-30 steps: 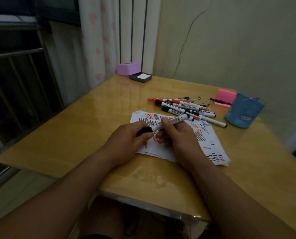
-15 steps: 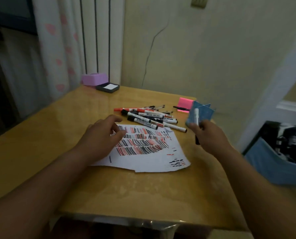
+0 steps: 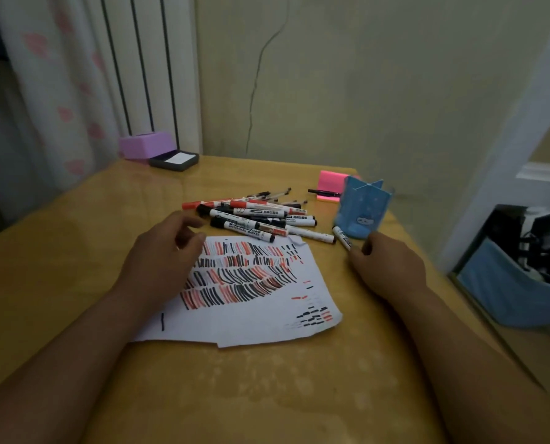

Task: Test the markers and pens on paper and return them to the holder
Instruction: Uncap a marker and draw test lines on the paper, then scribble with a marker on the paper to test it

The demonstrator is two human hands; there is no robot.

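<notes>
My right hand (image 3: 385, 264) pinched one marker (image 3: 342, 236), free end slanting far-left beside the one holder (image 3: 361, 213); my left hand (image 3: 164, 254) hung slack.

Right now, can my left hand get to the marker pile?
Probably yes. The left hand hovers over the top left corner of the paper, holding nothing, right beside the marker pile, and nothing lies between them.

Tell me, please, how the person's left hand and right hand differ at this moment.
The left hand holds nothing, while the right hand pinches the end of a marker. The left hand is over the far left part of the paper; the right hand is off the paper, beside the blue holder. Both show their backs, low over the table.
</notes>
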